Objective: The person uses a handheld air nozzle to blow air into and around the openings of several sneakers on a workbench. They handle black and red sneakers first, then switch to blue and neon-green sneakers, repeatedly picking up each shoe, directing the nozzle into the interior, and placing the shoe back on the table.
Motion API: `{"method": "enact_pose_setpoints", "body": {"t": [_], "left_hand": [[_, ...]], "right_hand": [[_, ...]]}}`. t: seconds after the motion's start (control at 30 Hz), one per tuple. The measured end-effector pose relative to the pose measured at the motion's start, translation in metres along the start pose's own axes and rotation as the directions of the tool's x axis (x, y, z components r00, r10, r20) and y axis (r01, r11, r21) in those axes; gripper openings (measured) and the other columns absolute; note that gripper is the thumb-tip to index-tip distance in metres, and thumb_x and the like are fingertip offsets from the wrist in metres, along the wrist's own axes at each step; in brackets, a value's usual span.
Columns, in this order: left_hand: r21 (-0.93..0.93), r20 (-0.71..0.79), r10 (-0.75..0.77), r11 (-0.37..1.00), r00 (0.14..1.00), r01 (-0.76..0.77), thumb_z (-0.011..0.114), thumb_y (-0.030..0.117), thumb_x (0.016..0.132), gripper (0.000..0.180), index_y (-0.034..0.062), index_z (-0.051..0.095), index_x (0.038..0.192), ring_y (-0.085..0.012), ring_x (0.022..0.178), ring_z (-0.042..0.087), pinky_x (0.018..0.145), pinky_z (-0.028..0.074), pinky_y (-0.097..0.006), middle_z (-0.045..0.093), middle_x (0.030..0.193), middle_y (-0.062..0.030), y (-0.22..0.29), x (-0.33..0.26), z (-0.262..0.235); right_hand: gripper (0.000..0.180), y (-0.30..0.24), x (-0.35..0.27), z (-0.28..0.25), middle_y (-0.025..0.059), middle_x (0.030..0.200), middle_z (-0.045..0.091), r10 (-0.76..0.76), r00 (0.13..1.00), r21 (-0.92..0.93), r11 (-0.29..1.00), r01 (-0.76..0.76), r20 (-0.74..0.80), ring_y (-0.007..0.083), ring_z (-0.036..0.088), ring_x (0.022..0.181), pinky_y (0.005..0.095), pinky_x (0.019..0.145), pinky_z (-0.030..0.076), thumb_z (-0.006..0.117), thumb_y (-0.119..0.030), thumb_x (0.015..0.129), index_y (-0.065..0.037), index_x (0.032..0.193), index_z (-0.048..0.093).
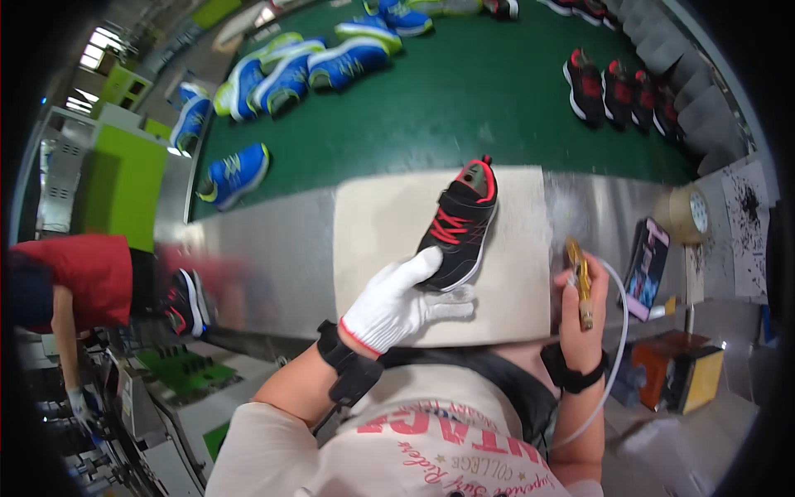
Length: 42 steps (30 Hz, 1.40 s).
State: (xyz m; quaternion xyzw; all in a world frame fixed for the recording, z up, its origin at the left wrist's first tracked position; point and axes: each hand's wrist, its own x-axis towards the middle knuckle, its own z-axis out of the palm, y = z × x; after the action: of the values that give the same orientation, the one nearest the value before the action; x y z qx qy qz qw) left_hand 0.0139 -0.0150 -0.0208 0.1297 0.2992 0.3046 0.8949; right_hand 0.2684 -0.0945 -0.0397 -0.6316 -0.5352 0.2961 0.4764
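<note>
Head view, looking down: the green conveyor belt [464, 108] fills the upper half of the frame, carrying blue and lime sneakers [290, 79] at upper left and a row of black and red sneakers [617, 91] at upper right. Below it, a steel workbench [265, 257] runs across the middle, and a pale rectangular mat [513, 273] lies on it at the centre. At the left edge stands a person in a red shirt [79, 277], blurred, holding another dark shoe near the bench. On the mat sits one black sneaker with red laces [458, 225], toe pointing toward the lower left, heel toward the belt. The left hand [396, 302], in a white knit glove, lies flat with fingers spread, thumb touching the shoe's toe end and the other fingers stretched along the mat just beside the sole. The right hand [582, 319], bare, at centre right, is curled tightly around a slim brass-coloured tool [580, 277] held upright, with a white hose [617, 356] looping down from it. A phone [646, 265] leans at the right of the bench.
</note>
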Motion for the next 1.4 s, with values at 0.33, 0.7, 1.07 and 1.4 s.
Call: {"method": "enact_pose_setpoints", "body": {"t": [0.33,0.7,1.07,1.4], "left_hand": [[0.694,0.030,0.194,0.702,0.981,-0.160,0.052,0.034,0.091,0.052,0.0021,0.030,0.127,-0.0271,0.066,0.065,0.050,0.055,-0.038,0.059,0.078,-0.0169,0.094,0.272,0.072],[0.322,0.708,0.510,-0.849,0.489,0.419,0.071,0.021,0.071,0.046,0.0149,0.057,0.114,-0.0276,0.105,0.053,0.081,0.045,-0.042,0.057,0.108,-0.0100,0.271,0.238,-0.043],[0.932,0.255,0.857,-0.094,0.447,-0.351,0.076,0.005,0.073,0.049,-0.0013,0.056,0.118,-0.0144,0.096,0.059,0.086,0.048,-0.028,0.062,0.108,-0.0101,0.194,0.041,0.009],[0.713,0.234,0.594,0.434,0.770,-0.551,0.072,0.001,0.075,0.063,0.0028,0.042,0.130,-0.0242,0.115,0.054,0.097,0.044,-0.037,0.055,0.123,-0.0162,0.058,-0.018,-0.001]], "right_hand": [[0.056,0.019,-0.002,-0.002,0.0114,0.100,0.056,0.029,0.994,-0.020,0.999,-0.027,0.104,0.0202,0.055,0.089,0.0337,0.084,0.045,0.058,-0.023,0.089,0.001,0.134,0.033],[0.080,0.021,0.002,0.001,0.0100,0.094,0.060,0.190,0.978,0.184,0.962,-0.203,0.084,0.0204,0.052,0.104,0.0417,0.109,0.023,0.048,-0.060,0.088,0.003,0.134,0.030],[0.070,0.005,-0.001,0.015,0.0121,0.099,0.056,0.088,0.995,0.111,0.990,-0.091,0.038,0.0211,0.050,0.101,0.0382,0.099,0.031,0.049,-0.051,0.092,0.003,0.133,0.032],[0.068,-0.041,-0.049,0.015,0.0126,0.096,0.057,-0.003,0.998,0.229,0.973,-0.010,0.057,0.0231,0.056,0.101,0.0373,0.095,0.036,0.051,-0.051,0.091,0.000,0.133,0.032]]}}
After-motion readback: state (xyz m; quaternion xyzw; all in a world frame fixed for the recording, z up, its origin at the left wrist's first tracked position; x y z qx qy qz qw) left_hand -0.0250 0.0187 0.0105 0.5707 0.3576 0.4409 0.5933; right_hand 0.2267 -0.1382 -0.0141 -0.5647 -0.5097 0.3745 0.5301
